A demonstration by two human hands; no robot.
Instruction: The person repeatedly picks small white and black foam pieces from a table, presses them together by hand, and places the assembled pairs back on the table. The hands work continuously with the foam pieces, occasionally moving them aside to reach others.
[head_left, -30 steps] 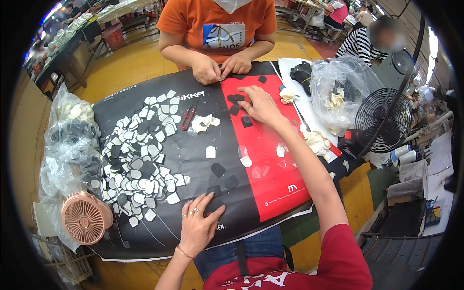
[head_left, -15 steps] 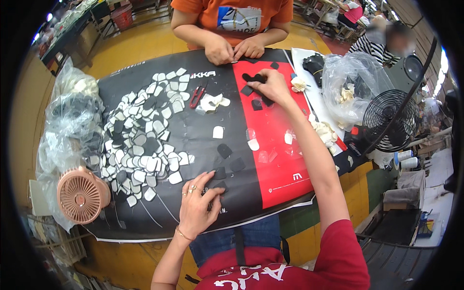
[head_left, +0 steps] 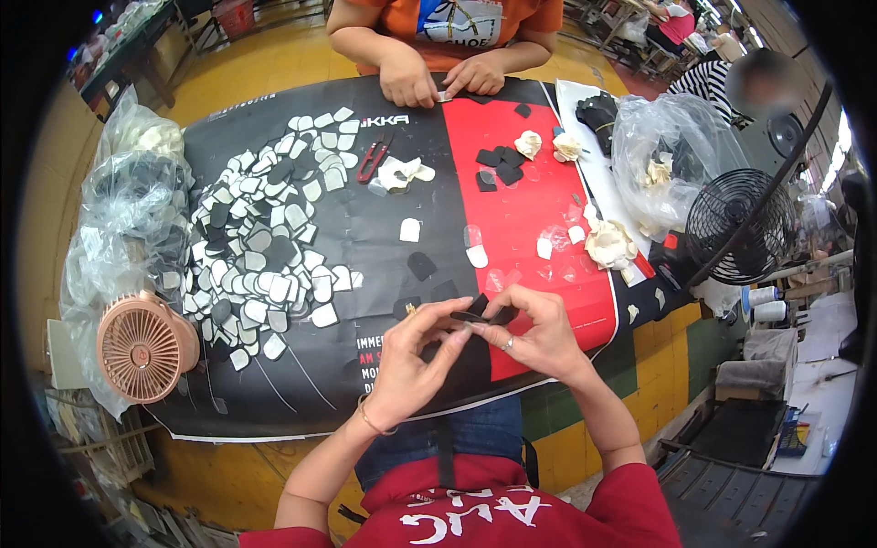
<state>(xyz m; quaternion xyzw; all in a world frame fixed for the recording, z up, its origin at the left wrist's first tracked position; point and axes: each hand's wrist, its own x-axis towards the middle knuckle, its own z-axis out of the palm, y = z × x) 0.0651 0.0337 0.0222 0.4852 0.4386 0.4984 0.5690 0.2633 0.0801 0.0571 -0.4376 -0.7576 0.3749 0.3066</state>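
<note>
1. Black pieces (head_left: 478, 308), head view: up between both hands, over the mat's (head_left: 365, 247) near side; count unclear.
2. Left hand (head_left: 418, 354) and right hand (head_left: 541, 340): close together, thumbs and fingers pinching them.
3. Mat: pale tabs (head_left: 274, 239) heaped left, red snips (head_left: 372, 161) beside.

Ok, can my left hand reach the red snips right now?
Probably, with a stretch: nothing tall blocks the black mat between your left hand and the red snips. That hand and your right hand are holding dark pieces, so it may need freeing first.
</note>
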